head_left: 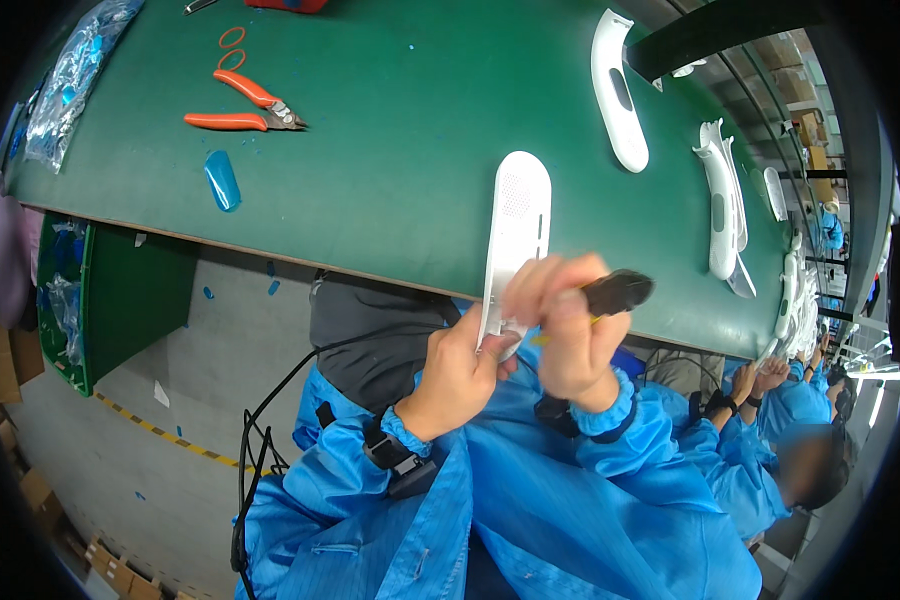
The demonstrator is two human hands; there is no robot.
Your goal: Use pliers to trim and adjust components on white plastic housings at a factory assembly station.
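The left hand (pixel 457 372) grips the near end of a white perforated panel (pixel 516 220), which extends ahead of it; just beside, the right hand (pixel 574 345) clasps a blurred dark tool (pixel 620 291). Panel judged light, stiff, slippery; hold by long edges.

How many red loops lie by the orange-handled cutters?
2: the farther loop, and the nearer loop just beyond the orange-handled cutters. Both are in plain view; any under other things wouldn't show.

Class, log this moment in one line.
left hand: holds white perforated part | right hand: holds dark-ended tool | table: orange-handled pliers, blue piece
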